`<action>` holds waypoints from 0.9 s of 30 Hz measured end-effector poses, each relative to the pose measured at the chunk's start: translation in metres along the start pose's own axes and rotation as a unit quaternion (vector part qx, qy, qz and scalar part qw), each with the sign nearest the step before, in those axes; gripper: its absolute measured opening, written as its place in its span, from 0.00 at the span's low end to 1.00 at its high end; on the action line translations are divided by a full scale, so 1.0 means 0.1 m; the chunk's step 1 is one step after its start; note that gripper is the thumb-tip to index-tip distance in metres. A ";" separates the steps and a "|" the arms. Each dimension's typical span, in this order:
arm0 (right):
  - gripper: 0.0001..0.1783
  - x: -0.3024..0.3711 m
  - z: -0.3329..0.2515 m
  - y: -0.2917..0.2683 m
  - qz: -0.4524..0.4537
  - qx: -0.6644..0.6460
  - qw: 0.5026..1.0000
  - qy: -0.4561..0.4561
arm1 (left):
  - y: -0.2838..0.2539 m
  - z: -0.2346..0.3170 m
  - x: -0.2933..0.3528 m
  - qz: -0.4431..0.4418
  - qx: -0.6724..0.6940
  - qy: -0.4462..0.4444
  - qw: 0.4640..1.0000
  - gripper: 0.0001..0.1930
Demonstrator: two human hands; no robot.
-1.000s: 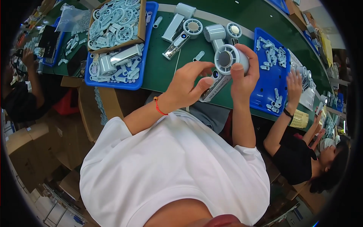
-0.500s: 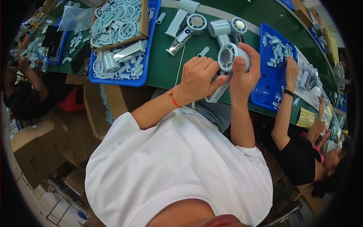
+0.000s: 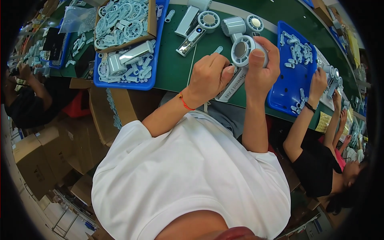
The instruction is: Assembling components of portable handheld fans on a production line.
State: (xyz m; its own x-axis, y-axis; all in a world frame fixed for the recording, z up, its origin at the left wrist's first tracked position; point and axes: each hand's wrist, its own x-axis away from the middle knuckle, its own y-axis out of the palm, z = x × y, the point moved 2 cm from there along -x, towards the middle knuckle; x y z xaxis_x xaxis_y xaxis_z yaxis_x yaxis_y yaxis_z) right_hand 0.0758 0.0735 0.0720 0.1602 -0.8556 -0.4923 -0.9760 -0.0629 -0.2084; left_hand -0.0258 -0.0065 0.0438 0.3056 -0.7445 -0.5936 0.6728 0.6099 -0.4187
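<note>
Head view: right hand grips round head of pale handheld fan, thumb across its rim, above green table. Left hand curled at fan's handle, fingertips tucked under; grasp hidden, cannot tell. Handle partly covered by both hands. Blue tray of small parts just right; co-worker's hand at its far edge. Blue tray with cardboard box left, contents blurred. More fans beyond.

1 head-worn fisheye view looks steeply down from just above the person's white shirt, facing the far green bench; edges curve near the rim.
</note>
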 end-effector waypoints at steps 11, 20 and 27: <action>0.25 0.08 0.03 0.02 0.002 -0.015 1.000 -0.009 | 0.00 -0.05 0.01 -0.032 0.010 0.067 0.997 0.20; 0.26 -0.08 0.16 -0.22 -0.005 0.067 0.998 0.005 | -0.31 0.06 -0.09 0.056 -0.009 0.035 0.998 0.15; 0.30 -0.02 0.55 -0.80 0.012 -0.020 0.991 0.129 | -0.35 -0.41 0.06 -0.140 -0.230 -0.073 0.960 0.16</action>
State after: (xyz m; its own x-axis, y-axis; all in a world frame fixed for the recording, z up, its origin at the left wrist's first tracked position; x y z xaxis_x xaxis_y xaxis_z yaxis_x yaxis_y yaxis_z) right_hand 0.1617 0.1088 0.0435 0.0992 -0.9598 -0.2624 -0.9848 -0.0569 -0.1639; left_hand -0.0752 -0.0209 0.0268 0.2699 -0.9063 -0.3253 0.3835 0.4110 -0.8270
